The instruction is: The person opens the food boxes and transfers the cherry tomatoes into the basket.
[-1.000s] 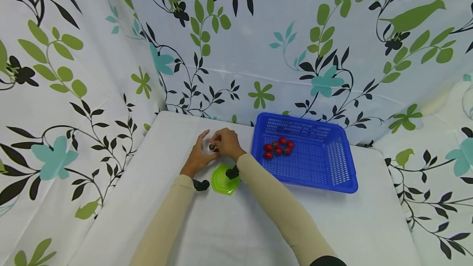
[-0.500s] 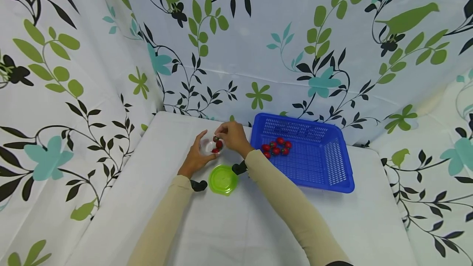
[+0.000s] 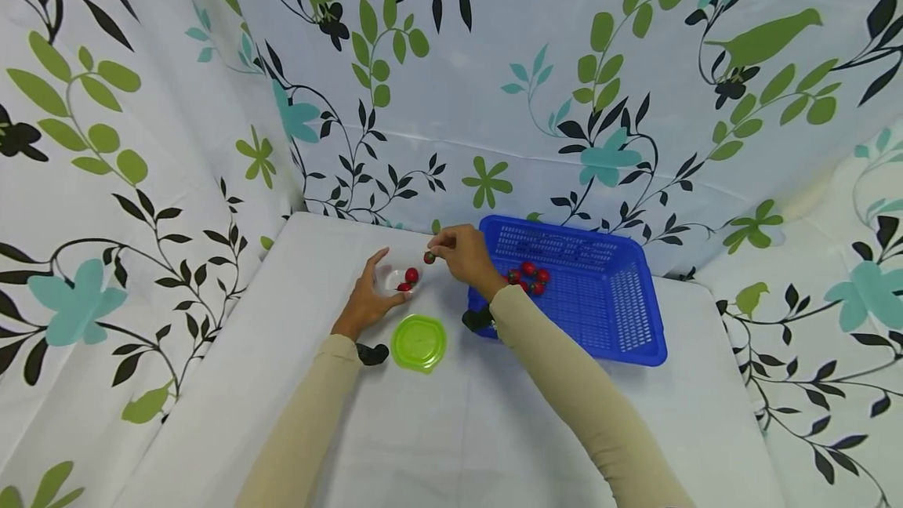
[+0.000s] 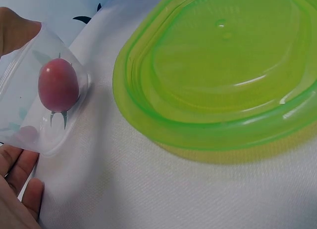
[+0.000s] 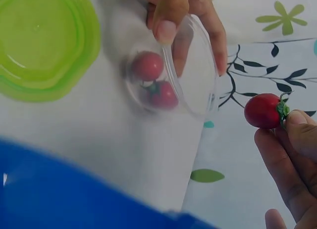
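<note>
My left hand point(image 3: 365, 302) holds a small clear plastic tub point(image 3: 389, 279), thumb at its rim and fingers round the side. Two red cherry tomatoes point(image 5: 147, 66) lie inside; in the left wrist view, one tomato point(image 4: 58, 85) shows plainly through the wall. Between thumb and fingertips my right hand point(image 3: 469, 255) pinches another cherry tomato point(image 5: 263, 111) by its green stem end. That tomato hangs just right of the tub, apart from it. In front of the tub a bright green lid point(image 3: 418, 343) lies flat on the white cloth.
A blue perforated plastic basket point(image 3: 592, 320) stands to the right, with several cherry tomatoes point(image 3: 542, 275) at its left side; my right forearm crosses its near left corner. Patterned curtain point(image 3: 451, 100) hangs behind the table and along its sides.
My right hand has come up out of the tub with a cherry tomato and moved right, toward the basket. The left hand keeps holding the tub. The lid is uncovered to view.
</note>
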`<state>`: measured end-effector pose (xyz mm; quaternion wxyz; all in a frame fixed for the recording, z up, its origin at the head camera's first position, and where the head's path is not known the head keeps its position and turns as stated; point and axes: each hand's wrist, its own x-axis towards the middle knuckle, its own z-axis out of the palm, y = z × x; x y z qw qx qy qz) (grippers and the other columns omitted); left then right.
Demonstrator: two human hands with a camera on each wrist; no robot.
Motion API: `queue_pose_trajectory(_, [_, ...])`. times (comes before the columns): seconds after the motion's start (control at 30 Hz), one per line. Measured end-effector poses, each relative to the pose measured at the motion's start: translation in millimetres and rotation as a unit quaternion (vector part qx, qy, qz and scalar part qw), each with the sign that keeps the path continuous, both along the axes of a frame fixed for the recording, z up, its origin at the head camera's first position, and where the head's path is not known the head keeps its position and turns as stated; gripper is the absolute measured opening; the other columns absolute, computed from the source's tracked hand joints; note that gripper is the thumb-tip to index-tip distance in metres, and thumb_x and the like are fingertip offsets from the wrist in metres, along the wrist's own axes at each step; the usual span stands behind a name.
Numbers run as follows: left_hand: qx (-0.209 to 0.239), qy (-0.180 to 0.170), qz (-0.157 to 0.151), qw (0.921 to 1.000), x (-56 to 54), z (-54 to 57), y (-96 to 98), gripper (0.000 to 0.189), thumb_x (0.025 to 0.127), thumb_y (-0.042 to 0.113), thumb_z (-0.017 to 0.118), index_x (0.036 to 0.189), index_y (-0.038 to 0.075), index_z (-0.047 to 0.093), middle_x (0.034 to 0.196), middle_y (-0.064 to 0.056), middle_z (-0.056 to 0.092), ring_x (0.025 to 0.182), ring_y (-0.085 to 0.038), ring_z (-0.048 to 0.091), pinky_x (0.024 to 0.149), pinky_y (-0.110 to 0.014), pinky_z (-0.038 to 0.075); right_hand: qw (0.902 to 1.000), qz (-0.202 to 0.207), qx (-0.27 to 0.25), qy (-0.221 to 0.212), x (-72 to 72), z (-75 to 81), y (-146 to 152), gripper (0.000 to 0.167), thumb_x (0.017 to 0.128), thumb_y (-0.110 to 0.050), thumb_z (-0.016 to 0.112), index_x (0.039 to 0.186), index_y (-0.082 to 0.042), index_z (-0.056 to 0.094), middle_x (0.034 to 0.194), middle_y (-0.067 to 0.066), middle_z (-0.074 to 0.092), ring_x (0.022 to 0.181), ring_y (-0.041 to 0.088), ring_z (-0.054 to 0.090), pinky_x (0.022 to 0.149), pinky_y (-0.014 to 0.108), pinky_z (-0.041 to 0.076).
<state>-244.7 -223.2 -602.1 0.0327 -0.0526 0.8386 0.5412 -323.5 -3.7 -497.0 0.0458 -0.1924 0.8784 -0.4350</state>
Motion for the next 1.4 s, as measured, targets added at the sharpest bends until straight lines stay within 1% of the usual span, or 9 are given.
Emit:
queue_pose_trajectory(0.07, [-0.003, 0.000, 0.001, 1.0000, 0.4, 0.5, -0.2, 0.106, 0.089, 0.029, 0.088, 0.168, 0.040, 0.018, 0.171, -0.020, 0.034, 0.161, -0.045, 0.025, 0.129, -0.071, 0.022, 1.0000, -0.005, -0.006, 0.000, 0.3, 1.3, 5.5, 0.008, 0.099, -0.011, 0.075, 0.096, -0.010, 0.082, 0.097, 0.004, 0.082, 0.090, 0.019, 0.076, 0.080, 0.033, 0.061])
queue_pose_trajectory(0.3, [-0.016, -0.007, -0.002, 0.9998, 0.1, -1.1, -0.5, 0.107, 0.089, 0.034, 0.087, 0.169, 0.038, 0.017, 0.172, -0.019, 0.032, 0.162, -0.045, 0.024, 0.129, -0.072, 0.021, 0.9998, -0.019, -0.005, 0.001, 2.5, 5.4, 22.6, 0.007, 0.098, -0.012, 0.076, 0.096, -0.010, 0.083, 0.097, 0.005, 0.082, 0.089, 0.019, 0.076, 0.080, 0.034, 0.060])
queue_pose_trajectory(0.43, [-0.019, -0.009, 0.002, 0.9998, 0.9, -0.3, -1.9, 0.106, 0.089, 0.032, 0.088, 0.168, 0.039, 0.017, 0.174, -0.016, 0.030, 0.162, -0.043, 0.024, 0.129, -0.071, 0.022, 0.9997, -0.023, -0.006, 0.000, 2.2, 6.3, 31.0, 0.010, 0.099, -0.014, 0.076, 0.100, -0.009, 0.083, 0.098, 0.005, 0.083, 0.090, 0.019, 0.076, 0.080, 0.034, 0.061])
queue_pose_trajectory(0.7, [-0.015, -0.008, -0.005, 0.9998, 2.5, 2.9, -2.8, 0.107, 0.090, 0.029, 0.086, 0.169, 0.038, 0.015, 0.174, -0.019, 0.027, 0.163, -0.047, 0.019, 0.129, -0.072, 0.021, 0.9993, -0.035, -0.016, -0.001, 3.6, 9.8, 54.2, 0.013, 0.100, -0.014, 0.075, 0.104, -0.006, 0.083, 0.103, 0.007, 0.081, 0.094, 0.023, 0.074, 0.084, 0.039, 0.062])
queue_pose_trajectory(0.83, [-0.014, -0.003, -0.006, 0.9999, 2.2, 2.7, -1.8, 0.106, 0.090, 0.029, 0.086, 0.169, 0.041, 0.016, 0.175, -0.016, 0.026, 0.164, -0.045, 0.019, 0.130, -0.070, 0.021, 0.9987, -0.047, -0.015, -0.010, 4.0, 8.5, 67.6, 0.011, 0.101, -0.016, 0.074, 0.103, -0.008, 0.083, 0.104, 0.005, 0.081, 0.097, 0.022, 0.074, 0.088, 0.038, 0.062])
queue_pose_trajectory(0.93, [-0.009, -0.005, -0.006, 0.9999, 1.1, 2.3, -1.1, 0.106, 0.090, 0.027, 0.086, 0.168, 0.042, 0.016, 0.175, -0.017, 0.027, 0.164, -0.045, 0.019, 0.130, -0.070, 0.020, 0.9981, -0.058, -0.013, -0.015, 4.0, 7.2, 78.4, 0.009, 0.101, -0.016, 0.074, 0.101, -0.012, 0.082, 0.104, 0.004, 0.081, 0.097, 0.021, 0.074, 0.088, 0.038, 0.062])
queue_pose_trajectory(1.03, [-0.009, -0.010, -0.007, 0.9999, -0.4, 1.9, -0.9, 0.107, 0.090, 0.028, 0.086, 0.168, 0.043, 0.015, 0.175, -0.018, 0.027, 0.164, -0.045, 0.018, 0.130, -0.070, 0.020, 0.9975, -0.065, -0.016, -0.020, 3.9, 6.9, 88.3, 0.008, 0.101, -0.016, 0.074, 0.101, -0.013, 0.082, 0.104, 0.004, 0.081, 0.097, 0.021, 0.074, 0.087, 0.039, 0.062])
queue_pose_trajectory(1.23, [-0.005, -0.010, -0.008, 0.9999, -0.7, 2.8, -0.3, 0.107, 0.090, 0.028, 0.087, 0.168, 0.043, 0.015, 0.175, -0.018, 0.027, 0.164, -0.045, 0.018, 0.130, -0.070, 0.019, 0.9959, -0.080, -0.028, -0.034, 3.2, 5.9, 105.3, 0.010, 0.101, -0.013, 0.074, 0.105, -0.009, 0.082, 0.106, 0.006, 0.080, 0.100, 0.023, 0.075, 0.092, 0.043, 0.062])
queue_pose_trajectory(1.4, [0.000, -0.016, -0.006, 0.9998, 0.2, 4.2, 0.8, 0.107, 0.089, 0.028, 0.087, 0.168, 0.043, 0.016, 0.175, -0.017, 0.026, 0.164, -0.044, 0.018, 0.130, -0.070, 0.019, 0.9945, -0.094, -0.020, -0.041, 1.6, 3.9, 115.2, 0.011, 0.101, -0.014, 0.074, 0.106, -0.009, 0.082, 0.109, 0.008, 0.080, 0.103, 0.025, 0.075, 0.094, 0.045, 0.062])
